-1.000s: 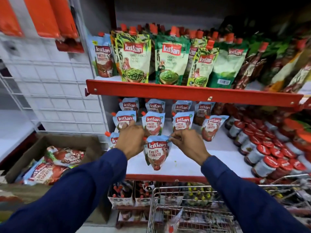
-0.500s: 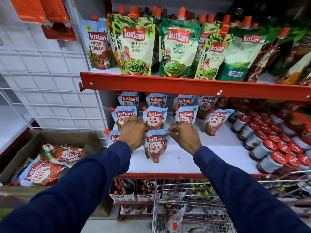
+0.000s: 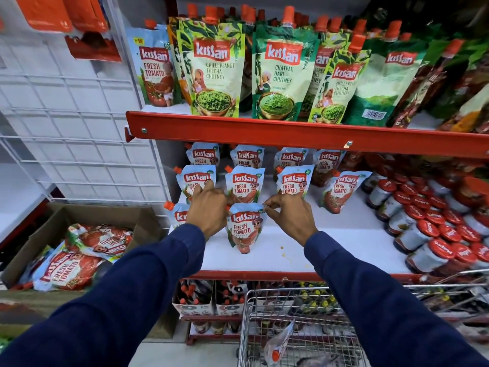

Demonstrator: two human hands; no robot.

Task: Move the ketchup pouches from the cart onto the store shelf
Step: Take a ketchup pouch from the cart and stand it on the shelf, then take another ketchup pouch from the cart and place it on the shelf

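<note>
A small ketchup pouch (image 3: 244,229) stands upright on the white middle shelf (image 3: 330,247), in front of several like pouches in rows. My right hand (image 3: 289,215) pinches its top right corner. My left hand (image 3: 209,207) rests at its top left corner, fingers spread toward the pouch row behind, partly hiding another pouch (image 3: 177,215). The wire cart (image 3: 299,332) sits below the shelf, with a pouch (image 3: 279,345) lying inside it.
A red shelf edge (image 3: 291,133) above carries green chutney pouches (image 3: 217,70). Red-lidded jars (image 3: 434,234) crowd the right of the middle shelf. A cardboard box (image 3: 87,221) at left holds large ketchup packs (image 3: 68,268). A white wire grid panel (image 3: 66,128) stands left.
The view has moved closer and tilted up a little. Both hands stay at the front pouch's top corners; my left fingers have spread out toward the row behind.
</note>
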